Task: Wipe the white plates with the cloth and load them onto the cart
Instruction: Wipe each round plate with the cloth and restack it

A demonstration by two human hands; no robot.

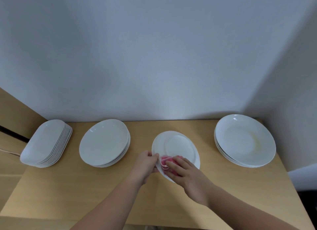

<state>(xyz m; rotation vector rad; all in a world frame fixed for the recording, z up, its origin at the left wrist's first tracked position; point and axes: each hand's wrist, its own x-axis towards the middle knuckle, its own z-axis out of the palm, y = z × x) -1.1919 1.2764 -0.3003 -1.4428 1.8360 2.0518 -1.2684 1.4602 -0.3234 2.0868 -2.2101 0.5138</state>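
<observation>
Left hand pinches plate rim, plate tilted above tabletop. Right hand, fingers flat, presses cloth on plate's near edge, beside left thumb. Risk: hard press levers plate from thin pinch; it drops. Cart unseen.

Both bare forearms ran up from the bottom edge and met just below the middle of the frame, the left one steep, the right one slanting in from the lower right. The left hand pinched the near-left rim of the plate, thumb on top, knuckles bunched. The right hand lay palm down beside it, fingers fairly straight and a little spread, pressing on the pink cloth.
</observation>
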